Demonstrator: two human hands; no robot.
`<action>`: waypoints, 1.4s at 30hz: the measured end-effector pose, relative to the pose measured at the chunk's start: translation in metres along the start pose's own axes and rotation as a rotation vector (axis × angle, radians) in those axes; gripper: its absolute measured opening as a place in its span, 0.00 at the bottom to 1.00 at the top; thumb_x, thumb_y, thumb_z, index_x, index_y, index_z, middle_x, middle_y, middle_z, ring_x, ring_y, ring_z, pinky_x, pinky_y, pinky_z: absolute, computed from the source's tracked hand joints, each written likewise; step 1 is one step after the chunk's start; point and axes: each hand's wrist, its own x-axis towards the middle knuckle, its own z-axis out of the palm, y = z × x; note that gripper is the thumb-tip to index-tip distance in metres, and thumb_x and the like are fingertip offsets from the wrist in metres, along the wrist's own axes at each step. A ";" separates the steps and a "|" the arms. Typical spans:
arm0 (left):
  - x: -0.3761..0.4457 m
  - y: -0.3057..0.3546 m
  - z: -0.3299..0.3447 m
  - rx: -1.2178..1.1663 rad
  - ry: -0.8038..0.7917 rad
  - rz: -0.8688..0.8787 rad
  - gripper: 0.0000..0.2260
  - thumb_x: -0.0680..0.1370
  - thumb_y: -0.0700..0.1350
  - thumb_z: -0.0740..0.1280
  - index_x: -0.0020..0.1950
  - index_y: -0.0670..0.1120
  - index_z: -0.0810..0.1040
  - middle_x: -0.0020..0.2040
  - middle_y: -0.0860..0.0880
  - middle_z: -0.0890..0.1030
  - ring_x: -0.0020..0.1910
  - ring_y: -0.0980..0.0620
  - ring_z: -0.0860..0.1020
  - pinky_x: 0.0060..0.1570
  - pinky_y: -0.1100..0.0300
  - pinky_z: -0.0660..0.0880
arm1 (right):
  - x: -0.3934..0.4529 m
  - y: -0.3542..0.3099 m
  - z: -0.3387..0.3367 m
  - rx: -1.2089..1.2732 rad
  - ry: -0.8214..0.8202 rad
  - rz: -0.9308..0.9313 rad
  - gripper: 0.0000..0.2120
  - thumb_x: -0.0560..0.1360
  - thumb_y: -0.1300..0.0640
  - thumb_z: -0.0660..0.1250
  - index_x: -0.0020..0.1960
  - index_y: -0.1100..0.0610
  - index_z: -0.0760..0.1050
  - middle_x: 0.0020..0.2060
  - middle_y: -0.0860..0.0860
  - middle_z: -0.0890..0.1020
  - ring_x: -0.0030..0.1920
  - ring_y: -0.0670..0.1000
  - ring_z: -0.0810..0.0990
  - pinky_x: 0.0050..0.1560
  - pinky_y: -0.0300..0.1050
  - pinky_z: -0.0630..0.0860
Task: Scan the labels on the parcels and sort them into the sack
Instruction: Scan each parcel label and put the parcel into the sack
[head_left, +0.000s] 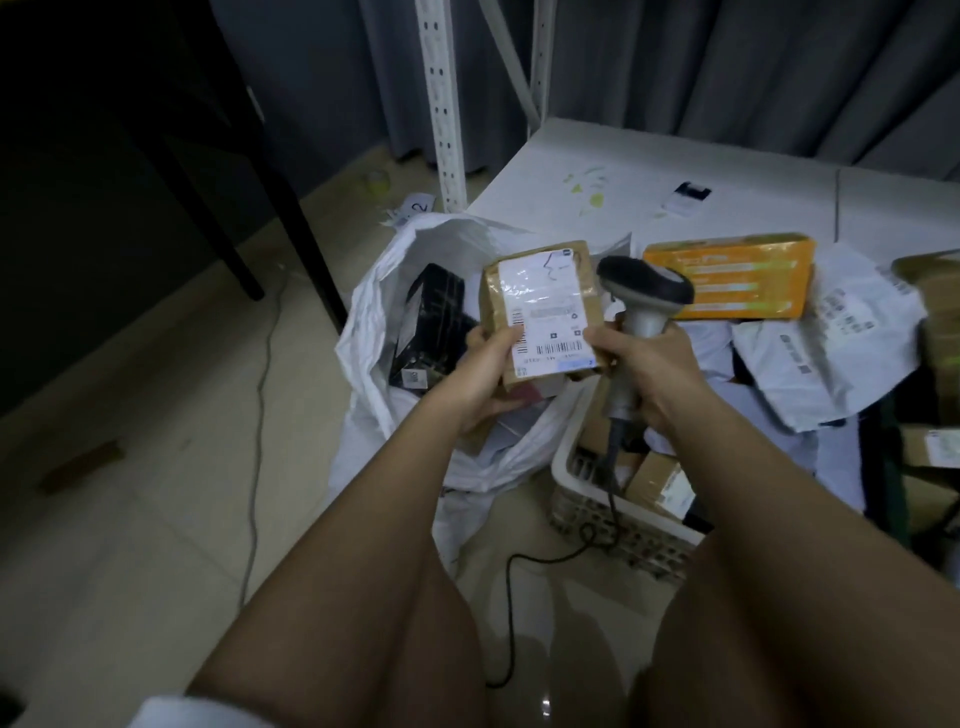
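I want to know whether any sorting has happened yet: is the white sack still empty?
No. The white sack already holds a black parcel inside its open mouth, beside the brown parcel gripped by the left hand.

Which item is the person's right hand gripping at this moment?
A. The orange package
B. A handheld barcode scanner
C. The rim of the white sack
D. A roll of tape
B: the right hand is wrapped round the grey handle of the barcode scanner, whose head sits beside the labelled brown parcel held in the left hand.
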 end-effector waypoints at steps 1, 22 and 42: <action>0.004 -0.003 -0.003 -0.028 0.007 -0.017 0.20 0.81 0.52 0.59 0.71 0.49 0.61 0.61 0.46 0.78 0.56 0.49 0.78 0.33 0.58 0.78 | -0.001 0.003 0.005 0.013 0.007 0.003 0.07 0.71 0.65 0.74 0.46 0.62 0.77 0.40 0.56 0.84 0.36 0.51 0.84 0.40 0.44 0.80; 0.031 -0.011 -0.028 -0.061 0.250 0.153 0.32 0.74 0.42 0.73 0.71 0.46 0.58 0.62 0.45 0.78 0.50 0.51 0.81 0.55 0.47 0.78 | -0.034 -0.018 -0.020 -0.367 -0.236 -0.059 0.09 0.73 0.57 0.74 0.41 0.56 0.74 0.27 0.51 0.75 0.24 0.46 0.71 0.26 0.39 0.69; 0.041 -0.013 -0.032 -0.071 0.260 0.165 0.32 0.75 0.41 0.72 0.72 0.47 0.57 0.57 0.49 0.77 0.49 0.51 0.79 0.48 0.53 0.78 | -0.044 -0.028 -0.064 -0.487 -0.319 -0.052 0.18 0.72 0.54 0.75 0.43 0.71 0.77 0.26 0.59 0.73 0.27 0.54 0.71 0.34 0.46 0.72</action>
